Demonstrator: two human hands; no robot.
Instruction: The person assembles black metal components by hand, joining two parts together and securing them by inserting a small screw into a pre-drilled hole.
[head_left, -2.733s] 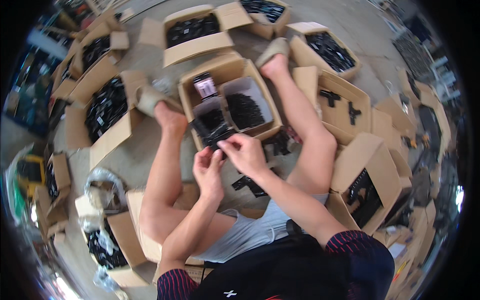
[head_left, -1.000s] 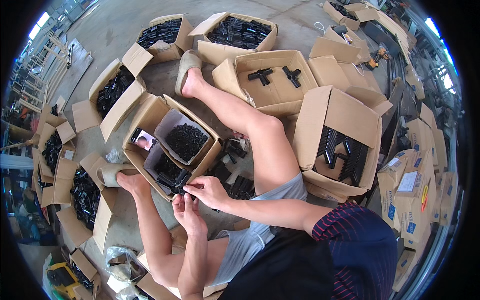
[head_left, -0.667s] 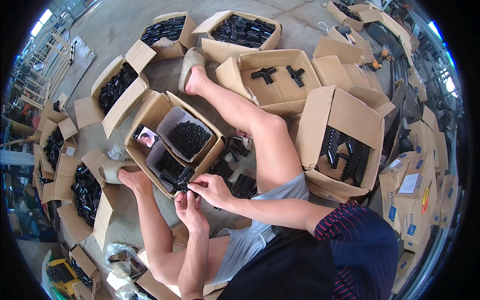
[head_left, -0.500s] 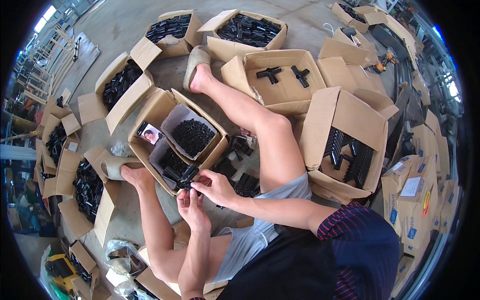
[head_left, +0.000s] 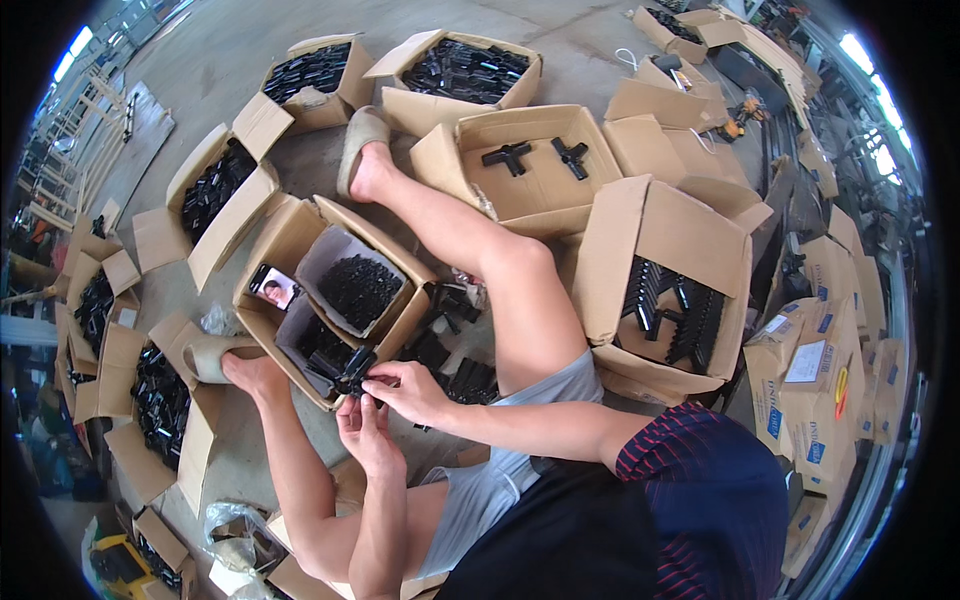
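Note:
My left hand and my right hand meet at a black branched pipe connector over the near corner of a cardboard box. My right fingers pinch its near side, while the left fingertips close on it from below. Its fine detail is too small to make out. Inside that box, one grey-lined compartment holds many small black parts; a nearer one holds more black pieces, partly hidden by the connector. A phone with a lit screen leans in the box's left corner.
Beyond my right knee, an open box holds two black branched connectors. Right of it, another box contains rows of black connectors. Boxes full of black parts ring the far and left sides. Loose black pieces lie between my legs.
The whole view has shifted, so the scene sits further left. Both hands stay at the connector, which looks slightly turned.

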